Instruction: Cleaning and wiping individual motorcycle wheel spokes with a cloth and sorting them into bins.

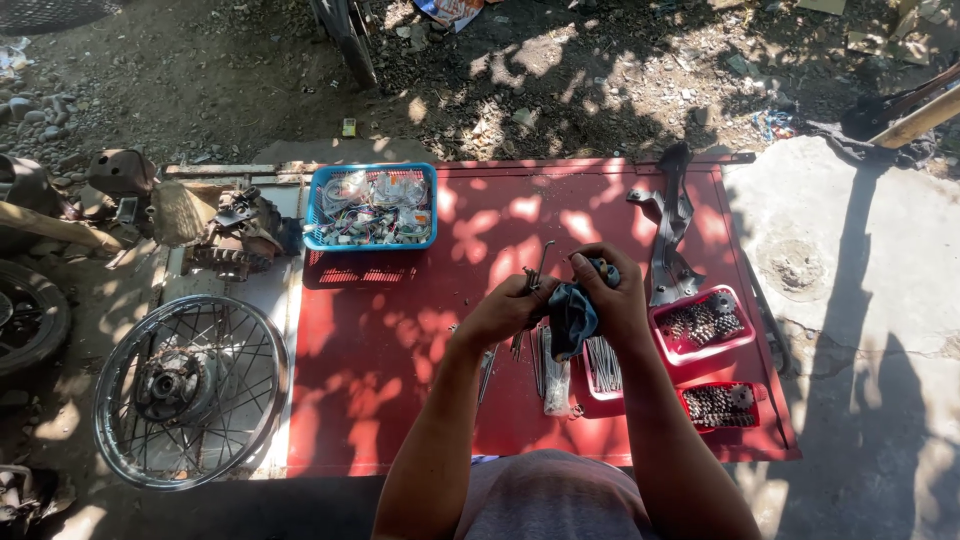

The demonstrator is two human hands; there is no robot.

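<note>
Left hand (508,308): is being closed around a bundle of thin metal spokes (532,280), gripped near their lower part.
Right hand (612,298): is being clamped on a dark blue rag (572,318), thumb and fingers folded over its top.
Hands together: both are being held close above the middle of the red tabletop (400,350), nearly touching, the rag lying between them.
Spokes' position: they are lying at about 9 o'clock from the right hand, just beside it; the left hand is the nearer, since they are being held in it.
Long axis: the spokes are being kept roughly upright in the view, running from 6 o'clock to 12 o'clock, bent ends uppermost.
Rag's position: it is hanging down toward 6 o'clock from the right hand, just at 3 o'clock of the spokes.
Below the hands: more loose spokes (601,362) are lying on the tabletop at 6 o'clock.
Red trays (702,325): two, filled with small metal parts, are sitting at 3 to 4 o'clock of the hands.
Blue basket (371,206): it is resting at 10 o'clock, well apart.
Spoked wheel (192,390): it is lying beyond the tabletop's edge at 8 o'clock.
</note>
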